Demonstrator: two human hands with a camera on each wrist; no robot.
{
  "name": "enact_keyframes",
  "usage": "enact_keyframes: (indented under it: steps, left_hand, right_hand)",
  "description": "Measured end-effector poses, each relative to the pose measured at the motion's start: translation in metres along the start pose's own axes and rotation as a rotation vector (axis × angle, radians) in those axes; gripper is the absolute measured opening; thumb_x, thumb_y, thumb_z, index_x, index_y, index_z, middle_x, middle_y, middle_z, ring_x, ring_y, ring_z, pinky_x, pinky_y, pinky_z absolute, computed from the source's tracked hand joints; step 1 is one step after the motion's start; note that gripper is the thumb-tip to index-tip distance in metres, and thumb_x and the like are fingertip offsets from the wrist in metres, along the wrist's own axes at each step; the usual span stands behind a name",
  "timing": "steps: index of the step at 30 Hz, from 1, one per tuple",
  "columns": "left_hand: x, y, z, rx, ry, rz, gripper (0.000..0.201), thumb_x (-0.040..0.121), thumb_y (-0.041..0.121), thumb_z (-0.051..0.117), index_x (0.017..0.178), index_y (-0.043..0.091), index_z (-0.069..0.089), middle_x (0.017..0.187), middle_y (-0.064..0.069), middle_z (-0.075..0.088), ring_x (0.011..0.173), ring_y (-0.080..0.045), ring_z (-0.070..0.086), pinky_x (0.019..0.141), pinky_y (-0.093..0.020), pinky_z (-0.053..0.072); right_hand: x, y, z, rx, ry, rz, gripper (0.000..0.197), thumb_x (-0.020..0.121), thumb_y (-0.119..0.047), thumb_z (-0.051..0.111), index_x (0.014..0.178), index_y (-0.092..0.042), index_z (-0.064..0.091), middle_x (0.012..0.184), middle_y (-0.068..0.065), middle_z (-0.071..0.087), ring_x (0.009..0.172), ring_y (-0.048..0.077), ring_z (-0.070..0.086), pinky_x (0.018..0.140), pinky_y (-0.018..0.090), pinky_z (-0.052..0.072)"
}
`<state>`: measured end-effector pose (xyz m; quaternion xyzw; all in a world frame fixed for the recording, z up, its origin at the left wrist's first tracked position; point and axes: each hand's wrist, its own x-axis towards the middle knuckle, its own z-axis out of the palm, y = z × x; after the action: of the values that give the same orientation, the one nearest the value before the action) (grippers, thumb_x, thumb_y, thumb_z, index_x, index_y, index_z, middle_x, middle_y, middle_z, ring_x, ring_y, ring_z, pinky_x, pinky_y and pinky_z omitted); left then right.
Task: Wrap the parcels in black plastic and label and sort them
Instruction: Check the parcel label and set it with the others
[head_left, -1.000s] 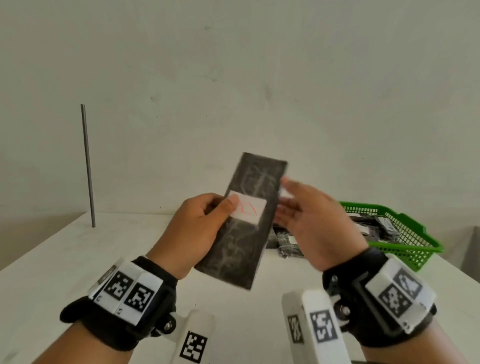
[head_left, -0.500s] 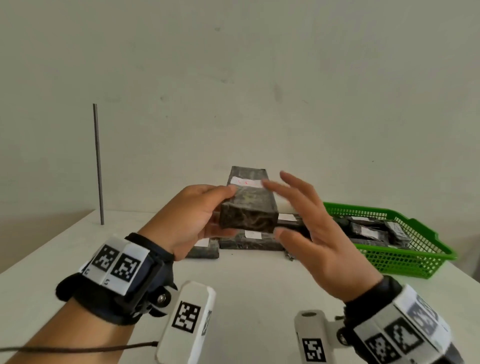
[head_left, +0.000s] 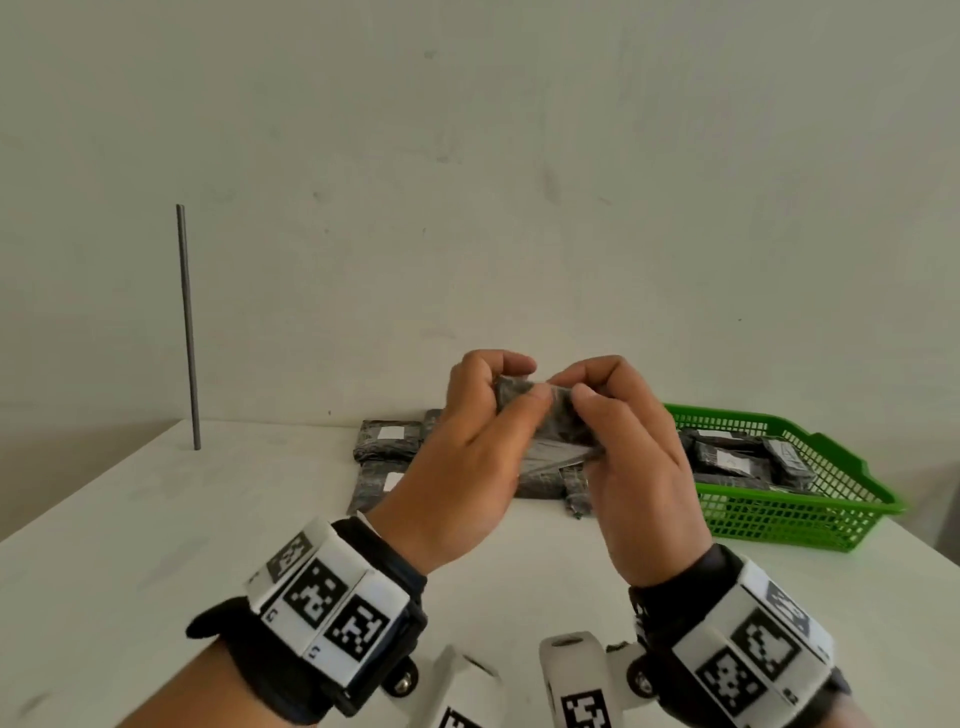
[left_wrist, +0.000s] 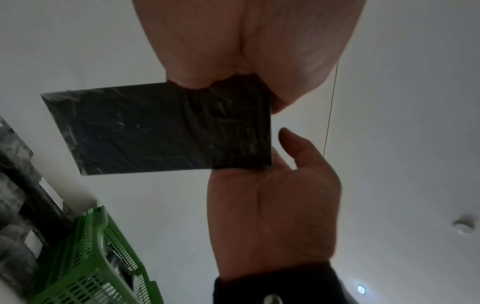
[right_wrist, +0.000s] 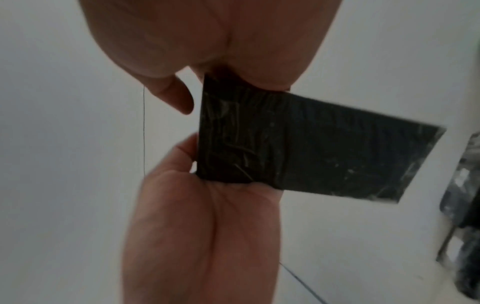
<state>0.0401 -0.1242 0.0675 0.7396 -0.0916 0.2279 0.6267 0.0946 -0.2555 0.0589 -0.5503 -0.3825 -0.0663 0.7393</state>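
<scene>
Two hands, left hand (head_left: 467, 457) and right hand (head_left: 639, 467), gripping one black-wrapped parcel (left_wrist: 161, 127) by its near end, raised above table (head_left: 156, 519). Held up probably for checking before sorting toward green basket (head_left: 810, 519) or parcels (head_left: 387, 441) lying behind.
</scene>
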Motion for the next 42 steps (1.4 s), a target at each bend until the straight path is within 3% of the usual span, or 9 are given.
enact_keyframes:
  steps: [2, 5, 13, 20, 25, 29, 34, 37, 42]
  left_hand:
    - [-0.002, 0.005, 0.000, -0.047, 0.049, 0.081, 0.022, 0.099, 0.041, 0.051, 0.112, 0.023, 0.052, 0.095, -0.019, 0.060, 0.086, -0.031, 0.062, 0.068, -0.041, 0.053]
    - [-0.003, 0.012, 0.001, -0.106, 0.044, 0.134, 0.024, 0.094, 0.038, 0.054, 0.106, 0.017, 0.051, 0.090, -0.025, 0.056, 0.081, -0.041, 0.060, 0.078, -0.061, 0.053]
    - [-0.001, 0.008, -0.001, -0.187, 0.093, 0.184, 0.020, 0.087, 0.031, 0.060, 0.101, 0.019, 0.055, 0.089, -0.010, 0.057, 0.084, -0.025, 0.056, 0.076, -0.043, 0.049]
    - [-0.001, 0.004, -0.003, -0.270, 0.071, 0.212, 0.032, 0.079, 0.038, 0.060, 0.102, 0.017, 0.053, 0.097, -0.014, 0.056, 0.095, -0.030, 0.056, 0.088, -0.052, 0.048]
    - [0.002, 0.004, -0.006, -0.306, 0.116, 0.211, 0.015, 0.088, 0.024, 0.052, 0.099, 0.014, 0.050, 0.084, -0.001, 0.059, 0.082, -0.017, 0.059, 0.073, -0.035, 0.052]
    - [0.009, 0.002, -0.015, -0.280, 0.134, 0.163, 0.017, 0.096, 0.026, 0.049, 0.102, 0.010, 0.053, 0.079, 0.008, 0.062, 0.075, -0.006, 0.063, 0.065, -0.022, 0.053]
    - [0.025, -0.007, -0.047, -0.272, 0.265, 0.029, 0.032, 0.111, 0.032, 0.046, 0.099, 0.011, 0.066, 0.094, -0.005, 0.071, 0.094, -0.020, 0.070, 0.096, -0.041, 0.056]
    - [0.030, -0.010, -0.078, -0.502, 0.249, -0.054, 0.042, 0.108, 0.039, 0.045, 0.082, 0.015, 0.069, 0.080, -0.003, 0.069, 0.082, -0.017, 0.068, 0.100, -0.042, 0.050]
    - [0.022, -0.032, -0.118, -0.734, 0.094, -0.131, 0.030, 0.100, 0.042, 0.056, 0.090, 0.015, 0.062, 0.087, -0.003, 0.059, 0.088, -0.020, 0.061, 0.112, -0.044, 0.048]
  right_hand:
    - [0.000, -0.006, 0.001, 0.065, -0.028, 0.010, 0.018, 0.085, -0.015, 0.050, 0.095, -0.015, 0.066, 0.083, 0.013, 0.058, 0.080, 0.032, 0.053, 0.073, 0.045, 0.044]
    - [0.003, -0.012, 0.002, 0.039, -0.020, -0.003, 0.020, 0.083, -0.014, 0.051, 0.092, -0.020, 0.068, 0.080, 0.015, 0.054, 0.076, 0.036, 0.047, 0.071, 0.046, 0.040]
    - [0.006, -0.017, 0.009, 0.000, -0.034, -0.012, 0.017, 0.083, -0.010, 0.054, 0.096, -0.018, 0.063, 0.073, 0.011, 0.044, 0.067, 0.032, 0.036, 0.060, 0.049, 0.032]
    - [0.011, -0.024, 0.011, 0.005, -0.064, 0.007, 0.014, 0.085, -0.013, 0.052, 0.094, -0.014, 0.062, 0.078, 0.014, 0.049, 0.073, 0.032, 0.042, 0.064, 0.045, 0.038]
    - [0.019, -0.031, 0.015, 0.044, -0.069, 0.042, 0.019, 0.085, -0.016, 0.047, 0.086, -0.016, 0.066, 0.075, 0.006, 0.058, 0.072, 0.020, 0.054, 0.062, 0.033, 0.047]
    - [0.020, -0.027, 0.021, -0.007, -0.086, 0.050, 0.021, 0.089, -0.018, 0.048, 0.095, -0.017, 0.068, 0.085, 0.011, 0.062, 0.080, 0.028, 0.059, 0.071, 0.051, 0.052]
    - [0.025, -0.012, 0.016, -0.236, -0.320, 0.104, 0.050, 0.086, -0.038, 0.079, 0.129, -0.032, 0.055, 0.116, -0.003, 0.070, 0.107, 0.015, 0.071, 0.091, 0.039, 0.062]
    - [0.029, 0.001, 0.005, -0.619, -0.539, 0.241, 0.071, 0.081, -0.046, 0.086, 0.140, -0.042, 0.045, 0.134, -0.017, 0.061, 0.113, -0.003, 0.065, 0.095, 0.026, 0.058]
    - [0.040, 0.038, 0.019, -0.712, -0.834, 0.464, 0.069, 0.081, -0.042, 0.088, 0.137, -0.046, 0.048, 0.127, -0.015, 0.067, 0.113, 0.007, 0.067, 0.103, 0.032, 0.054]
